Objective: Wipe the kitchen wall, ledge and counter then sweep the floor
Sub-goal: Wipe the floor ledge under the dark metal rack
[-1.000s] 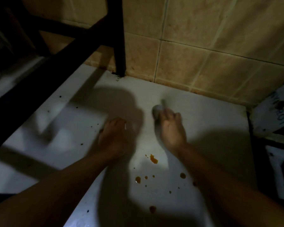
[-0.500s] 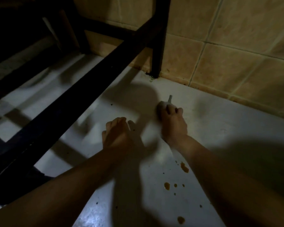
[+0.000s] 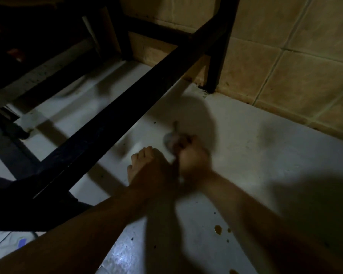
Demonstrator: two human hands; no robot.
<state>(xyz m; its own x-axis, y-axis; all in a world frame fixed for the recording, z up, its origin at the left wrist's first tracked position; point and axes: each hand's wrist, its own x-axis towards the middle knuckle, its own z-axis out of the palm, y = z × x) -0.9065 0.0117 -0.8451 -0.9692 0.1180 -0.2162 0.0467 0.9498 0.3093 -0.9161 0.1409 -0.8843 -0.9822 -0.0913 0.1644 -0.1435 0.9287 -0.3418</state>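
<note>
My right hand (image 3: 192, 157) grips a small grey wad of cloth (image 3: 171, 140) and presses it on the white counter (image 3: 265, 165), close to the black frame. Beside it, my left hand (image 3: 145, 167) rests flat on the counter with its fingers straight, touching the right wrist area. Both hands are blurred in dim light. Brown sauce spots (image 3: 218, 229) lie on the counter nearer to me, right of my forearms. The beige tiled wall (image 3: 295, 72) rises behind the counter.
A black metal frame (image 3: 115, 123) runs diagonally across the counter on the left, with one upright leg (image 3: 214, 72) standing at the wall joint. Darker shelf space lies under it. The floor (image 3: 2, 244) shows at the lower left.
My right hand with the cloth has moved left and nearer to my left hand. The view has swung left, so the frame fills more of it and the sauce spots sit lower right.
</note>
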